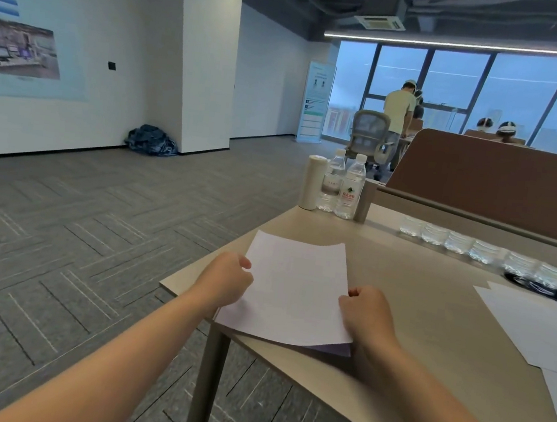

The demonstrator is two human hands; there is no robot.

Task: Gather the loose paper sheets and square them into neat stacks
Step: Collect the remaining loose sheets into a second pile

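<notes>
The left hand (pixel 225 282) is gripping the left edge of the paper stack (pixel 296 291), and the right hand (pixel 367 314) is gripping the right edge, fingers curled. The stack is at the desk's (pixel 431 313) left corner. Loose sheets (pixel 533 327) are lying well apart, rightward.

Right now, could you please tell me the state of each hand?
Left hand: closed, holding the left edge of the paper stack.
Right hand: closed, holding the right edge of the same stack.
</notes>
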